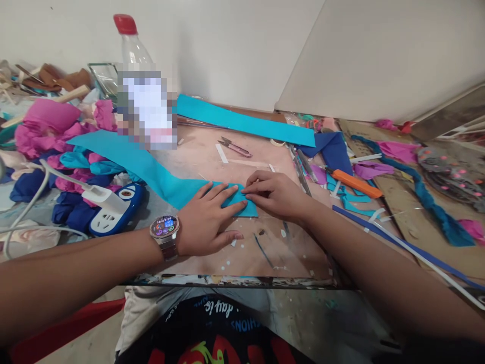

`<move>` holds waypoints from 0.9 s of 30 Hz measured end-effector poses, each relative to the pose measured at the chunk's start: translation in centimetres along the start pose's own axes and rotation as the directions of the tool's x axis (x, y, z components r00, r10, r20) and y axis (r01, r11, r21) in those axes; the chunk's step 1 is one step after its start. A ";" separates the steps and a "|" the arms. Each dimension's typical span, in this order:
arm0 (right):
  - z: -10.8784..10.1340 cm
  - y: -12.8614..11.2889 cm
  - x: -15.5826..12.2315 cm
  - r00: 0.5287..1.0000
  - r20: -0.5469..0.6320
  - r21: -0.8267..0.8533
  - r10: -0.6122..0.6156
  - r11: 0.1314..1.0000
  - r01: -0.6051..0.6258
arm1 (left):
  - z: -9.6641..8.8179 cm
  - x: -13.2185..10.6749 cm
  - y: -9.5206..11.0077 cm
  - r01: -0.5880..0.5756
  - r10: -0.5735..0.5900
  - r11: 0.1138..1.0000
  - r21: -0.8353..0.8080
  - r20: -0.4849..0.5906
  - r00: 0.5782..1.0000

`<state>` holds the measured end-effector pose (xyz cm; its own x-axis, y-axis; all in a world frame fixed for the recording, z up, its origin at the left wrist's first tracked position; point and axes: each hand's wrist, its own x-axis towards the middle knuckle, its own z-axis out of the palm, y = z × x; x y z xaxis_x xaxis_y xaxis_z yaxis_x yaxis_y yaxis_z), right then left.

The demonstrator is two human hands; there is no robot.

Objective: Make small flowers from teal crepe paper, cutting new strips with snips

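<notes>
A long turquoise fabric strip [127, 154] runs from the left pile to the middle of the work surface, where its end lies flat. My left hand [210, 217], with a watch on the wrist, presses on that end with its fingers spread. Close by, my right hand [278, 194] has thumb and forefinger pinched together at the strip's upper right edge; whatever sits between the fingertips is too small to make out. Behind the hands lies a pair of thread snips [235, 147]. Further back is a second turquoise strip [242, 121], stretched out along the wall.
On the left, crumpled pink and blue fabric [49, 124] surrounds a power strip [117, 210] with a white plug and cable. A red-capped bottle [136, 50] stands behind. Rightward lie an orange utility knife [356, 183], turquoise scraps and a twisted teal fabric length [428, 197] on cardboard.
</notes>
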<state>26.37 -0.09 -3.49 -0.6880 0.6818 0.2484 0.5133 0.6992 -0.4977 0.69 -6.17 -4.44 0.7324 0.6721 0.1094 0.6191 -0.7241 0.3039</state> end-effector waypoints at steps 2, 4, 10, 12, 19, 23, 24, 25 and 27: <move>-0.1 0.0 0.0 1.000 0.000 -0.001 -0.014 1.000 0.014 | 0.0 0.0 0.0 0.001 -0.001 1.000 -0.001 0.004 1.000; -0.1 0.1 0.0 1.000 0.005 0.000 -0.025 1.000 0.025 | 0.0 0.0 0.0 0.003 -0.003 1.000 -0.002 0.004 1.000; -0.2 0.4 0.0 0.998 0.006 -0.005 -0.066 0.998 0.067 | 0.0 0.0 0.1 0.002 -0.002 1.000 0.025 -0.003 1.000; -0.2 0.3 -0.1 0.997 0.011 -0.005 -0.075 0.997 0.075 | 0.0 0.0 0.1 0.003 -0.003 0.999 0.032 -0.001 1.000; -0.3 -0.1 -0.2 0.999 0.033 0.004 -0.039 0.999 0.039 | -0.1 0.1 0.2 0.028 -0.027 1.000 0.008 -0.028 0.999; -0.1 0.0 -0.2 1.000 0.012 0.025 -0.024 0.999 0.024 | -0.3 0.4 0.2 0.020 -0.019 1.000 0.021 -0.038 0.999; -0.1 0.1 -0.1 1.000 0.006 0.031 -0.020 0.999 0.020 | -0.3 0.4 0.1 0.015 -0.014 1.000 0.024 -0.042 0.999; -0.1 0.1 -0.1 1.000 0.002 0.036 -0.016 0.999 0.016 | -0.3 0.5 0.1 0.010 -0.009 1.000 0.027 -0.047 0.999; 0.0 0.2 -0.1 1.000 -0.003 0.042 -0.009 0.999 0.009 | -0.4 0.6 0.1 0.001 0.001 1.000 0.030 -0.056 0.998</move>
<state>26.49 -0.04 -3.60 -0.6913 0.6762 0.2549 0.4850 0.6956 -0.5300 1.05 -5.76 -4.01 0.7158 0.6792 0.1622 0.6283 -0.7278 0.2751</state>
